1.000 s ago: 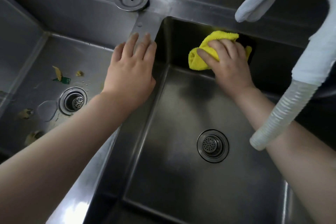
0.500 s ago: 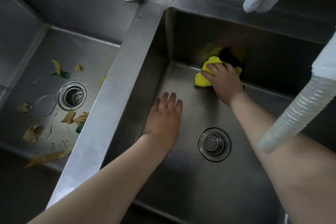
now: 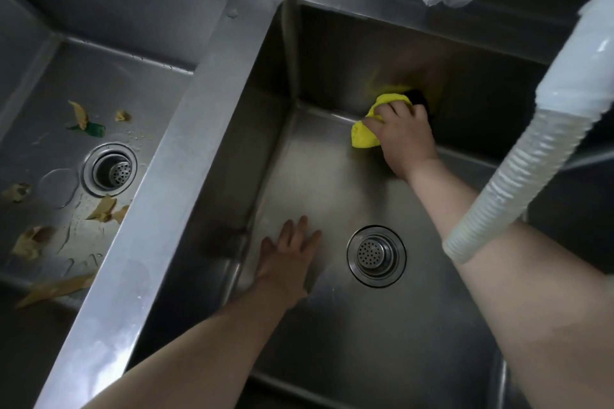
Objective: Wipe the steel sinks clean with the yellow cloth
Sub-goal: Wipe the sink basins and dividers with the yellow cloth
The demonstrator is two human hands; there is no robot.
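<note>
Against the right sink's (image 3: 289, 53) far wall, the right hand (image 3: 403, 139) grips the cloth (image 3: 367, 133), left hand (image 3: 289, 256) flat on the floor (fingers spread, holding nothing).

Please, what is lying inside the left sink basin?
In the left sink basin: yellowish food scraps, one green scrap, water drops, and its drain strainer. The divider hides the basin's right edge.

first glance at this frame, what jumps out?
The yellow cloth, gripped by the right hand at the foot of the right sink's far wall, is the one bright spot. Next, the food scraps scattered around the left sink's drain. The left hand lies flat on the right sink's floor beside its strainer.
</note>
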